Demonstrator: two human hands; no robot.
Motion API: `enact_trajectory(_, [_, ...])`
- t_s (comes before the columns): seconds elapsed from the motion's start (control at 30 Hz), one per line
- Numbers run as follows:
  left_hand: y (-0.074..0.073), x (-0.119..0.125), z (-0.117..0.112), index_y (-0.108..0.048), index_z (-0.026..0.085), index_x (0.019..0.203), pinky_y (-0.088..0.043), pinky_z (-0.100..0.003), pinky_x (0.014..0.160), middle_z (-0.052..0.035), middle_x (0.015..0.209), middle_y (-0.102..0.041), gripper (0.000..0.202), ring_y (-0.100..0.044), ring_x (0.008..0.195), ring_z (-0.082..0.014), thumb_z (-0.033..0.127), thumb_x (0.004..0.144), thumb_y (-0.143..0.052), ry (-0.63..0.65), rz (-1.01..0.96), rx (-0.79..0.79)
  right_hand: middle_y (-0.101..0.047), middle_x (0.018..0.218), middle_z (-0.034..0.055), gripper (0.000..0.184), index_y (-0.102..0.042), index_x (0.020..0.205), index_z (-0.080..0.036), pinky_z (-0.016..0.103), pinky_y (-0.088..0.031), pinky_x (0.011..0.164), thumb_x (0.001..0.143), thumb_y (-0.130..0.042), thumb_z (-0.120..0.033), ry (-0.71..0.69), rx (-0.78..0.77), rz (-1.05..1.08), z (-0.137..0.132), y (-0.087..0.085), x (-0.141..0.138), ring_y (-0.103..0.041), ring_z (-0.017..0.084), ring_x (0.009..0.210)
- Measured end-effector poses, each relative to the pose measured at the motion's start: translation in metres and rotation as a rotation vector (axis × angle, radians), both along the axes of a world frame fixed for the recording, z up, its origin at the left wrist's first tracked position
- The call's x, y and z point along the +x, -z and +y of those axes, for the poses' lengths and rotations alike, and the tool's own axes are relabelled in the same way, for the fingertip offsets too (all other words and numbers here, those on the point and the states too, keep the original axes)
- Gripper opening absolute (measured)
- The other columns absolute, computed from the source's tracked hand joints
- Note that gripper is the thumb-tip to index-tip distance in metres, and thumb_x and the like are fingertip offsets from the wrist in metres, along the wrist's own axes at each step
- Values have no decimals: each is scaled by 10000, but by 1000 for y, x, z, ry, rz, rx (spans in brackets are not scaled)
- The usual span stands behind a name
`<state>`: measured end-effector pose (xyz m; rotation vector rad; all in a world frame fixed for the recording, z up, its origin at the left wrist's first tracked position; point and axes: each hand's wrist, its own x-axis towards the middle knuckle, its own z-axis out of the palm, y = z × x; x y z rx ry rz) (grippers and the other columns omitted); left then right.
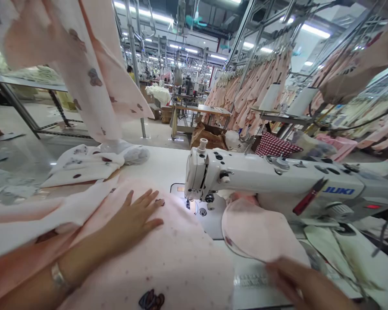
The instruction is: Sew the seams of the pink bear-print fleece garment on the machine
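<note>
While rows of pink garments (248, 90) hang behind the workstation, a white sewing machine (245, 172) occupies its right side; blue lettering (339, 190) on its arm reads "JUKI". A draped pink cloth (97, 77) hangs at upper left, obstructing part of the view beyond. The printed pink fabric (184, 258) lies on the white tabletop (161, 165), left of and in front of the presser foot (188, 204). A curved pink panel (261, 228) lies to the right, partly beneath the arm. A red checked cushion (276, 145) is located behind the machine. The left hand (139, 219) rests palm down on the printed fabric, fingers spread, grasping nothing. The right hand (300, 282) is blurred beside the curved panel's lower edge; its grip cannot be determined. Red-handled snips (308, 198) sit against the arm, left of the lettering. A marked strip (250, 281) is too indistinct to read.
</note>
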<state>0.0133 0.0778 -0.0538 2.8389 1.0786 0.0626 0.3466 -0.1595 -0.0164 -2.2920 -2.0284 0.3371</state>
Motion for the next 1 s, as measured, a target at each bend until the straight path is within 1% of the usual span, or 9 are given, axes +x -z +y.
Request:
enact_trajectory(0.07, [10,5,-26,-275,275,1397,-92,-614,1041,-74,1476,-166,598,-160,1356,-328,592,890,-297,34,-29,-5,-666,950,43,297,-630,963,-236,283,-496,748,873,-380,-368,183,147,-272,31,-7,22,-638,195,882])
enact_trajectory(0.2, [20,-3,-54,-117,346,1417,-118,-580,1062,-36,1483,-122,643,-166,1357,-310,599,874,-351,238,-39,-59,-660,961,107,340,-632,982,-177,369,-480,656,889,-361,-360,329,181,-409,79,0,45,-645,270,803])
enact_trajectory(0.4, [9,5,-28,-270,284,1398,-104,-621,1046,-63,1481,-146,583,-141,1362,-312,591,903,-250,-39,-27,-58,-694,724,107,318,-671,923,-213,367,-457,543,863,-427,-407,356,162,-404,89,8,44,-659,291,628])
enact_trajectory(0.57, [-5,11,-14,-328,208,1380,-160,-607,1046,-110,1472,-177,577,-152,1358,-313,530,902,-351,-29,11,-74,-707,852,89,336,-666,986,-324,349,-440,459,868,-377,-447,388,263,-333,80,7,55,-638,248,530])
enact_trajectory(0.67, [-16,21,-30,-483,159,1275,-258,-564,1037,-139,1388,-383,444,-350,1281,-310,367,883,-480,52,-130,-56,-678,947,97,287,-661,943,-334,378,-447,491,852,-389,-353,258,490,-276,69,10,55,-642,264,626])
enact_trajectory(0.73, [-26,36,-49,-586,148,1139,-417,-433,961,-115,1191,-589,300,-551,1085,-240,259,886,-470,193,-382,-48,-656,927,107,228,-626,936,-331,371,-467,583,845,-419,-302,149,677,-170,61,7,46,-640,258,723])
enact_trajectory(0.8, [-38,59,-70,-625,139,1027,-500,-288,821,-74,966,-677,238,-620,871,-162,185,893,-434,361,-671,-58,-647,861,79,176,-581,951,-332,333,-470,635,845,-452,-277,21,788,-12,55,-2,27,-638,228,745])
enact_trajectory(0.93, [-58,107,-98,-553,74,1157,-438,-292,942,-135,1124,-614,336,-556,1051,-190,268,886,-510,474,-950,-166,-618,662,-31,241,-535,1024,-327,207,-434,495,833,-474,-193,-439,703,234,53,-29,-19,-593,121,522])
enact_trajectory(1.0, [-63,118,-99,-604,78,1090,-452,-281,920,-127,1041,-650,313,-584,1005,-188,300,889,-510,472,-978,-315,-626,638,-54,217,-498,1046,-311,169,-437,469,842,-515,-237,-503,661,266,55,-41,-31,-588,99,487])
